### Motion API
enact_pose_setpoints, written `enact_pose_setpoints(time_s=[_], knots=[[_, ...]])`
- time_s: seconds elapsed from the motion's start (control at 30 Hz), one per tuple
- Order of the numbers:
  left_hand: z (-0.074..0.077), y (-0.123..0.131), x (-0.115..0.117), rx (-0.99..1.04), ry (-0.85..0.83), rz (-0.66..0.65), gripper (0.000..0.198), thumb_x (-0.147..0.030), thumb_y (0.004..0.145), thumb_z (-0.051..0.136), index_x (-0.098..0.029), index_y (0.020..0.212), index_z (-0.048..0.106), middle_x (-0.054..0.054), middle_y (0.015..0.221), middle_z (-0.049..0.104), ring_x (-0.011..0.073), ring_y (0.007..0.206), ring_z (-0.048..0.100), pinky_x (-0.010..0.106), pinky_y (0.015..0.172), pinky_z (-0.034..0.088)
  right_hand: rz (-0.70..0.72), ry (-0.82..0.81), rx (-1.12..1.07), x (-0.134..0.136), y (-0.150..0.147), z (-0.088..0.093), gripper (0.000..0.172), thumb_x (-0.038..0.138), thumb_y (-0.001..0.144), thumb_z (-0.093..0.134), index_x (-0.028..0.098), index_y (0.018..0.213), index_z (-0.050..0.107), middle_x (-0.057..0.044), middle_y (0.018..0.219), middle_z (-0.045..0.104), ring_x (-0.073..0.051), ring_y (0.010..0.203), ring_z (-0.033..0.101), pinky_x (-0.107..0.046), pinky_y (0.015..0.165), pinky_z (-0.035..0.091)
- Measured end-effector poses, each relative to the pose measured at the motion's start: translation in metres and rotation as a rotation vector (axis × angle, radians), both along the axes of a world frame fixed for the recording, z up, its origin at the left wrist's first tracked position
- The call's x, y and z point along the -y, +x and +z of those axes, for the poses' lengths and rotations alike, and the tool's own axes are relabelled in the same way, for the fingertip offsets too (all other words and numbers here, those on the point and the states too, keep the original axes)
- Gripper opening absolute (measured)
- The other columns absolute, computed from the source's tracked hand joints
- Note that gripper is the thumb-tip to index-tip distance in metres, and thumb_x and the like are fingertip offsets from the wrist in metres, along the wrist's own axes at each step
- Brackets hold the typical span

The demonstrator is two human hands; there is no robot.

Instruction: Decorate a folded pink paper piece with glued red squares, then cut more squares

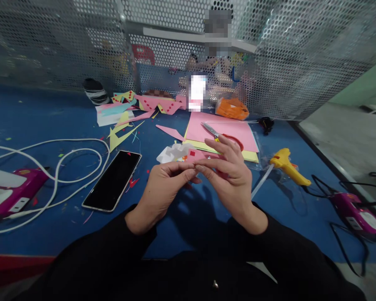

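Note:
My left hand [167, 184] and my right hand [230, 179] meet over the near middle of the table, thumbs and index fingertips pinched together. A pink paper piece [200, 156] with a small red square on it shows just beyond the fingertips, gripped between both hands; its lower part is hidden. The other fingers of my right hand are raised and spread. Behind the hands lies crumpled white paper [172, 153]. Scissors with red and yellow handles [210, 129] rest on a stack of pink and yellow sheets [235, 131], partly covered by my right fingers.
A phone [113, 180] and a looped white cable [58, 167] lie left, with a purple power strip [19, 190]. A yellow glue gun [288, 166] stands right, near another purple strip [357, 213]. Pink zigzag paper [158, 103], a lit screen [196, 93] and perforated metal mesh [163, 50] are behind.

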State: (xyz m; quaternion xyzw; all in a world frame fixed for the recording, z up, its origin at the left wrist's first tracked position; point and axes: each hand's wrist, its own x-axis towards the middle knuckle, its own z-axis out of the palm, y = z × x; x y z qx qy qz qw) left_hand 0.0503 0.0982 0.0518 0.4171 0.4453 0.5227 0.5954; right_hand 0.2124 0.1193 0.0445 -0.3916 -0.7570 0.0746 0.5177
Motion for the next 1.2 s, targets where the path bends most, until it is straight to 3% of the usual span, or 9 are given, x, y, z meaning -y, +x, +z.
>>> enact_pose_setpoints(time_s=[0.47, 0.7, 0.9, 1.2], knots=[[0.0007, 0.0003, 0.0016, -0.075, 0.065, 0.030, 0.007, -0.025, 0.081, 0.079, -0.020, 0.085, 0.082, 0.001, 0.072, 0.078, 0.0101, 0.065, 0.070, 0.019, 0.063, 0.051, 0.000, 0.004, -0.012, 0.0007, -0.0014, -0.0015, 0.009, 0.020, 0.088, 0.073, 0.026, 0.090, 0.079, -0.006, 0.124, 0.074, -0.030, 0.132, 0.055, -0.061, 0.112, 0.036], [0.0010, 0.0000, 0.0020, -0.049, 0.065, 0.013, 0.012, -0.029, 0.086, 0.075, -0.021, 0.085, 0.083, 0.002, 0.077, 0.079, 0.0120, 0.069, 0.072, 0.020, 0.065, 0.052, -0.050, 0.092, 0.086, -0.0003, 0.0000, -0.0013, 0.008, 0.021, 0.089, 0.072, 0.025, 0.090, 0.079, -0.008, 0.122, 0.075, -0.031, 0.131, 0.056, -0.059, 0.109, 0.039], [0.0025, 0.0002, 0.0039, -0.059, 0.058, 0.011, 0.020, -0.037, 0.087, 0.074, -0.020, 0.082, 0.082, 0.003, 0.074, 0.078, 0.0128, 0.068, 0.071, 0.021, 0.063, 0.051, -0.135, 0.228, 0.174, 0.0015, 0.0004, -0.0016, 0.007, 0.022, 0.088, 0.073, 0.029, 0.090, 0.077, -0.004, 0.122, 0.075, -0.031, 0.130, 0.057, -0.062, 0.114, 0.032], [0.0042, -0.0001, 0.0032, -0.088, 0.086, -0.009, 0.015, -0.032, 0.086, 0.075, -0.019, 0.083, 0.080, 0.002, 0.074, 0.077, 0.0139, 0.068, 0.070, 0.022, 0.064, 0.052, -0.119, 0.163, 0.142, 0.0013, -0.0002, -0.0015, 0.008, 0.025, 0.090, 0.070, 0.029, 0.091, 0.077, -0.004, 0.122, 0.075, -0.030, 0.132, 0.056, -0.060, 0.111, 0.037]])
